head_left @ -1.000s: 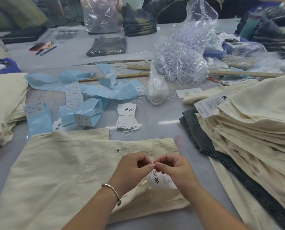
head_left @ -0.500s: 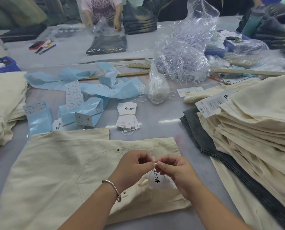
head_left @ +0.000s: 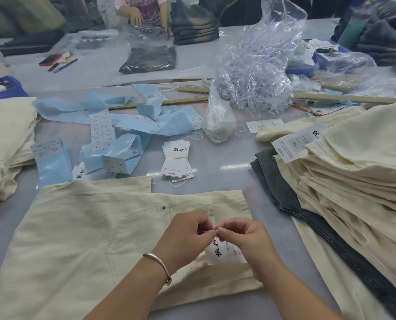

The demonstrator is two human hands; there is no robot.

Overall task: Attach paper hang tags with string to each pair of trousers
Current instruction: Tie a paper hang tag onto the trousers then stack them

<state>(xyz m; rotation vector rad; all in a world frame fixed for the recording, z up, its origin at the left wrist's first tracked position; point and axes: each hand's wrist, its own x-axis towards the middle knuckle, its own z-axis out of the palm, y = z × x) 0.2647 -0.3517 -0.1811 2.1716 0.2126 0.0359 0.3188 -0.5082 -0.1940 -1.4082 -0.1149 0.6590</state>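
Cream trousers lie flat on the grey table in front of me, waistband to the right. My left hand and my right hand meet fingertip to fingertip above the waistband, each pinching a thin string that is barely visible. A white paper hang tag with black characters hangs just below my fingers, partly hidden by my right hand. A banded bundle of spare hang tags lies further back on the table.
A tall stack of cream trousers with a grey pair beneath fills the right side. More cream trousers lie at the left. Blue label strips, plastic bags and wooden rulers lie beyond. Another person's hands work at the far edge.
My hands stay joined over the waistband with only small finger movements on the string. The person at the far side has come into view.
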